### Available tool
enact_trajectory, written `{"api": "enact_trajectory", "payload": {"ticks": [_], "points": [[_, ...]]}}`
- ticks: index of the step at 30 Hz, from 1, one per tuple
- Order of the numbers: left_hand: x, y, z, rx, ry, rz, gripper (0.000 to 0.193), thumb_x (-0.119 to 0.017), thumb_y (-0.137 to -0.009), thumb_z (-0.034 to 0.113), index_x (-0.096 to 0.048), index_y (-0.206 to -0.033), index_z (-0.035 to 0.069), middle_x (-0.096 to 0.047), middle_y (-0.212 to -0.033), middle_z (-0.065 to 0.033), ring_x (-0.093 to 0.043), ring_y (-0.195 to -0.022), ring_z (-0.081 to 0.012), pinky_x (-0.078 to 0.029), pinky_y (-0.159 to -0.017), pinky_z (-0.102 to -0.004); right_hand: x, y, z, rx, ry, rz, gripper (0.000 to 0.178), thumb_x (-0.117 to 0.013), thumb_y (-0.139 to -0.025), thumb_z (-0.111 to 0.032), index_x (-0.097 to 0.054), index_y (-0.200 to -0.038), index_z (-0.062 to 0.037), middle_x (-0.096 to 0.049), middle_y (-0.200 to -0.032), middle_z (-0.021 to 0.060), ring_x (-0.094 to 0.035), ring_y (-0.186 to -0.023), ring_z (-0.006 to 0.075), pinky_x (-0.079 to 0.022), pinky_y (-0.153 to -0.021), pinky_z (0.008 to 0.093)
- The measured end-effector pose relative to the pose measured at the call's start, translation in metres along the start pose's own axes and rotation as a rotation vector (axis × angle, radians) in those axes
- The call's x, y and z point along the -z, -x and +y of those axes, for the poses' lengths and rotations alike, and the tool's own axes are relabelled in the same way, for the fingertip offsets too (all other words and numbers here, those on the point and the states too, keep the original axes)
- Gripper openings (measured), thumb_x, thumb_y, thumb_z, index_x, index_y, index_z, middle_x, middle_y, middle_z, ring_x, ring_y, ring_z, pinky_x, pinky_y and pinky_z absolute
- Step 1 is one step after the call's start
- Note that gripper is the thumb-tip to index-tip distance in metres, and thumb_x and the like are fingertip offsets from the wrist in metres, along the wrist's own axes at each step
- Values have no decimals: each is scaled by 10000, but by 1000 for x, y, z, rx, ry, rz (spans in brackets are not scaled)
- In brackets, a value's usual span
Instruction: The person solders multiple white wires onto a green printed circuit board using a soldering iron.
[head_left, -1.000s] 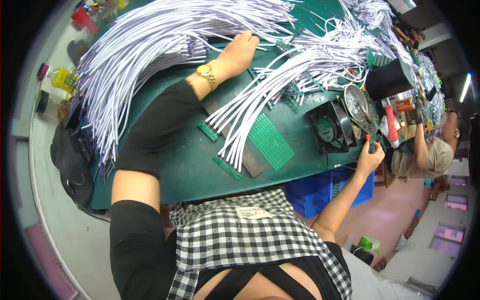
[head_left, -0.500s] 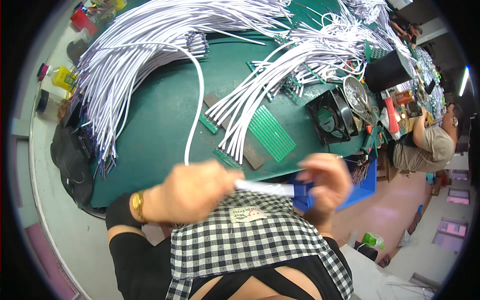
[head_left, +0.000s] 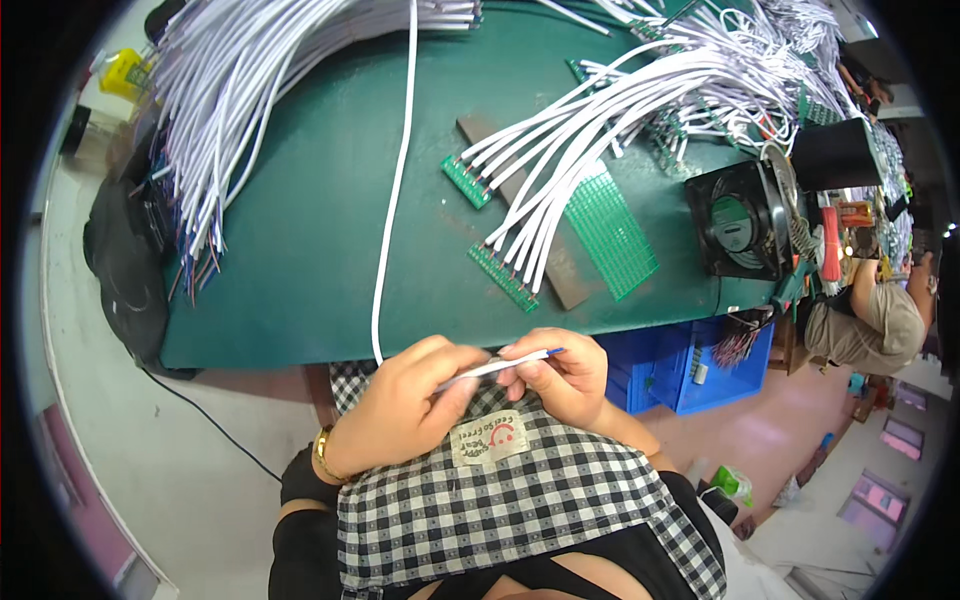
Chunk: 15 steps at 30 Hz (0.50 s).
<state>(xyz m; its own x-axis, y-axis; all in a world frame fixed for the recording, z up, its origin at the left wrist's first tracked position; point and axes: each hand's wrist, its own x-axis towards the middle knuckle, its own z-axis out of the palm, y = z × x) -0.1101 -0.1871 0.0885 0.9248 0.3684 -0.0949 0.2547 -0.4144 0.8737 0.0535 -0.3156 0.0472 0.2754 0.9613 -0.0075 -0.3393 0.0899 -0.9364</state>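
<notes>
A long white cable (head_left: pixel 397 190) runs down across the green table to my hands, where its end shows between them with a short blue tip. My left hand (head_left: pixel 415 395) is closed round the cable in front of the checked apron. Close beside it, my right hand (head_left: pixel 568 378) pinches the cable near the blue tip, its fingertips nearly meeting those of the left. Beyond the hands lie two green circuit board strips (head_left: pixel 503 277) with white cables attached, against a brown flat bar (head_left: pixel 567 283). A wider green board panel (head_left: pixel 620 245) lies to their right.
A thick bundle of white cables (head_left: pixel 235 110) fills the table's left side. At the right stand a black fan (head_left: pixel 735 225) and a black box (head_left: pixel 835 155). Blue bins (head_left: pixel 715 385) sit below the table's edge. Another person (head_left: pixel 880 325) sits farther right.
My hands have drawn closer together, and the stretch of cable between them is shorter. The cable now hangs straighter over the table. The head view has shifted, so the table things appear farther up and right.
</notes>
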Motion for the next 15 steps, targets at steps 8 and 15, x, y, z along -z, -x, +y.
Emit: {"api": "enact_trajectory", "payload": {"ticks": [8,15], "points": [[-25,-12,-15,27,591,134,193,-539,-910,33,-554,-1089,-35,-623,-950,-123,-641,-808,-131,-512,-692,-235,-13,-3,5,-25,-242,154,210,-558,-906,-14,-548,-1103,57,-650,-892,136,-625,-694,124,-530,-627,223],[-28,-12,-11,48,600,129,130,-472,-956,66,-532,-1027,-25,-566,-913,-63,-528,-771,-63,-438,-661,-196,-7,-4,12,40,-224,140,208,-499,-936,-23,-574,-1104,74,-659,-899,150,-644,-701,149,-540,-631,237]]}}
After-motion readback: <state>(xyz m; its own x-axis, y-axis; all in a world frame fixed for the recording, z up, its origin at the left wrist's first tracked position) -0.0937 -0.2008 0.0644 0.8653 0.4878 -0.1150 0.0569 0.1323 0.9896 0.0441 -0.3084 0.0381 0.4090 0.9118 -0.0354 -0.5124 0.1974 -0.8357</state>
